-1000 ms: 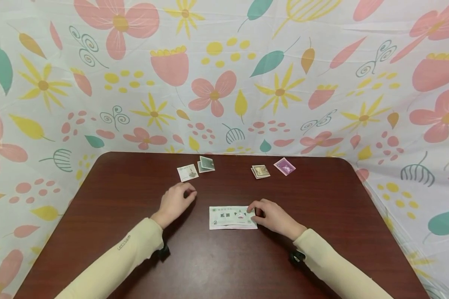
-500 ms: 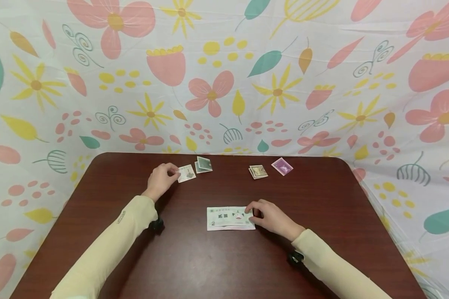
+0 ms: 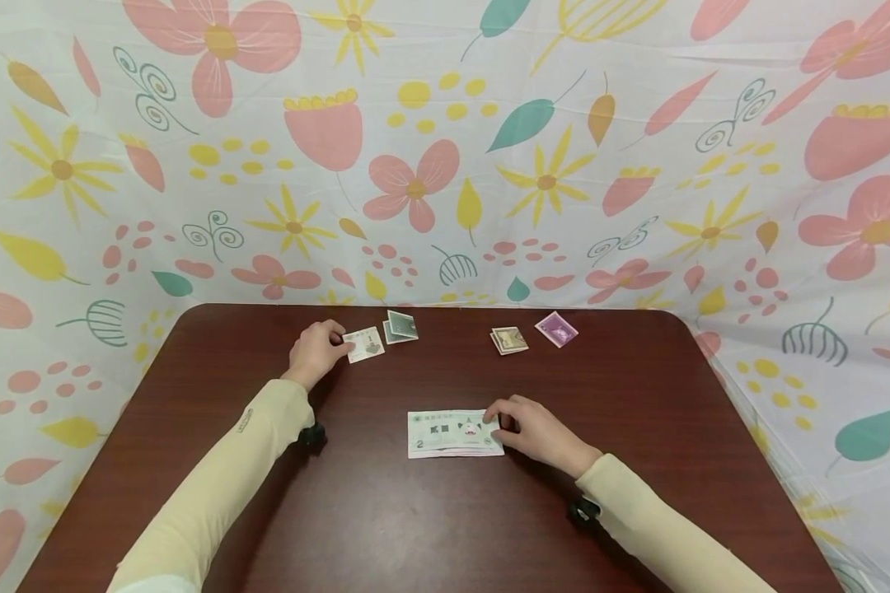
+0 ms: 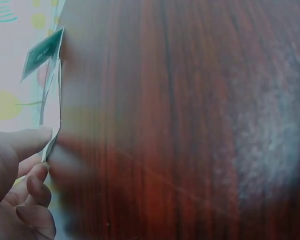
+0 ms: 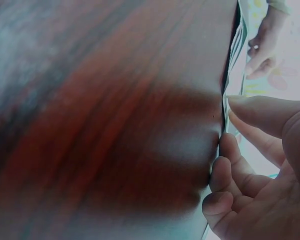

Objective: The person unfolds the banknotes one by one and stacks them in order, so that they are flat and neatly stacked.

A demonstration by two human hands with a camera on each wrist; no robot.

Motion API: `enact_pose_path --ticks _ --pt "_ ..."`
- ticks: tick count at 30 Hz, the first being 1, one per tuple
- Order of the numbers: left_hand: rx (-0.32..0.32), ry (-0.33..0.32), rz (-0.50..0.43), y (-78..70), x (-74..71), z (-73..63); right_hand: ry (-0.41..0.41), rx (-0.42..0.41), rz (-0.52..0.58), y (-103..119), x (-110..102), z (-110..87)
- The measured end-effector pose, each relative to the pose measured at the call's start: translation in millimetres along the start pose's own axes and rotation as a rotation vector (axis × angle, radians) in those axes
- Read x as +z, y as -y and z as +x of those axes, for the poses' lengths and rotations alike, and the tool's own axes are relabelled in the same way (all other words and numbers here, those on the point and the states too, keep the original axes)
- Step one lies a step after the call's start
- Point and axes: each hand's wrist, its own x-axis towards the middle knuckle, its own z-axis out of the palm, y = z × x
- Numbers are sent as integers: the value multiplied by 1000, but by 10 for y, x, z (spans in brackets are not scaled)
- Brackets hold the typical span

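Note:
At the back left of the table, my left hand (image 3: pixel 317 354) pinches the left edge of a pale folded banknote (image 3: pixel 365 345) marked with a 1. In the left wrist view, the thumb lies over the note (image 4: pixel 52 102) and fingers are curled beneath its edge. My right hand (image 3: pixel 540 430) grips the right end of a small pile of pale green play banknotes (image 3: pixel 445 433), lying flat mid-table with a 2 on the top one. The right wrist view shows thumb and forefinger at the edge of that pile (image 5: pixel 235 55).
A dark green folded note (image 3: pixel 401 328) stands half unfolded right of the pale one. Further right lie a brown folded note (image 3: pixel 508 340) and a purple one (image 3: pixel 556 329). Behind the dark wooden table (image 3: pixel 386 527) hangs a flowered cloth (image 3: pixel 415 107).
My left hand has moved away, toward the back left, from beside the pile, and has taken hold of the pale folded note. The right hand has stayed on the pile.

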Motion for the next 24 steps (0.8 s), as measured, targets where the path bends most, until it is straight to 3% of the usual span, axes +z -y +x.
enact_pose_path --ticks 16,24 --pt "-53 6 -15 -28 -20 -4 -8 5 -2 -3 2 -1" --pt "-53 -63 -25 -12 20 -58 -5 1 -11 6 6 4"
